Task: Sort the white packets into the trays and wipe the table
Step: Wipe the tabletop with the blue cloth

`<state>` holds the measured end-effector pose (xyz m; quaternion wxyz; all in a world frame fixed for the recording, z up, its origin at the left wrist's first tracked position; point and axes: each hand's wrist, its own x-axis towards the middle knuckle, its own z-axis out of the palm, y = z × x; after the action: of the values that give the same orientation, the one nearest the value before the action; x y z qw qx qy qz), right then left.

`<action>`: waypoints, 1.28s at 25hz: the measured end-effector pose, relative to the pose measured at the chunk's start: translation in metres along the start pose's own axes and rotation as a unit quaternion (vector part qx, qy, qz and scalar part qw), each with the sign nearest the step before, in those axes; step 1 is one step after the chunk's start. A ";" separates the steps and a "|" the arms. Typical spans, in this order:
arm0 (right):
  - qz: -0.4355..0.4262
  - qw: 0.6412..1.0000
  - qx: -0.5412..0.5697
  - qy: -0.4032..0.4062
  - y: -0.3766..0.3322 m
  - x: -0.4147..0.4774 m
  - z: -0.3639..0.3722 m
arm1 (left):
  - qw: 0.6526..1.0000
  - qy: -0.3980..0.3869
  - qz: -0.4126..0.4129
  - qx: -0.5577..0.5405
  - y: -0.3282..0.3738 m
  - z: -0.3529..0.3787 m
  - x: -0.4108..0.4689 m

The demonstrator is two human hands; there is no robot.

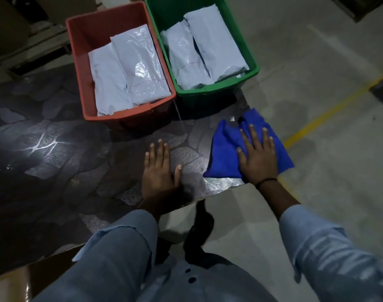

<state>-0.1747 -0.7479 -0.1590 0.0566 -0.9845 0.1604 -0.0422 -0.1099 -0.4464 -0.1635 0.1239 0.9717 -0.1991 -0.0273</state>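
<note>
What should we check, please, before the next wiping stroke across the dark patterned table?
1. Right hand flat on the crumpled blue cloth: ok.
2. Left hand flat on the dark patterned table, holding nothing: ok.
3. White plastic packets all inside the red plastic tray and the green plastic tray, none loose on the table: ok.
4. Cloth lying fully on the table at its right corner: cannot tell, since cloth and hand hide the edge.
5. Gap between the hands and both trays for a stroke: ok, neither hand touches a tray.
</note>
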 end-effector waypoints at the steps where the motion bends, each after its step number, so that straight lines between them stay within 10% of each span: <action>1: 0.046 0.999 0.007 0.000 -0.011 -0.006 0.000 | 1.000 0.001 -0.001 0.001 0.001 0.000 0.000; 8: -0.214 0.974 0.000 -0.067 -0.079 -0.052 0.006 | 0.999 -0.033 0.012 -0.008 0.004 -0.007 0.002; 16: -0.010 0.998 0.004 -0.056 -0.107 -0.030 0.015 | 0.998 -0.031 0.022 -0.048 -0.007 0.003 0.005; 32: -0.289 0.955 0.026 -0.067 -0.365 -0.054 0.047 | 0.997 -0.027 -0.077 -0.014 -0.293 -0.074 -0.043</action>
<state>-0.1070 -0.3819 -0.1637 0.0786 -0.9875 -0.1362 0.0053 -0.0307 -0.1516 -0.1654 0.1295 0.9812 -0.1265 -0.0662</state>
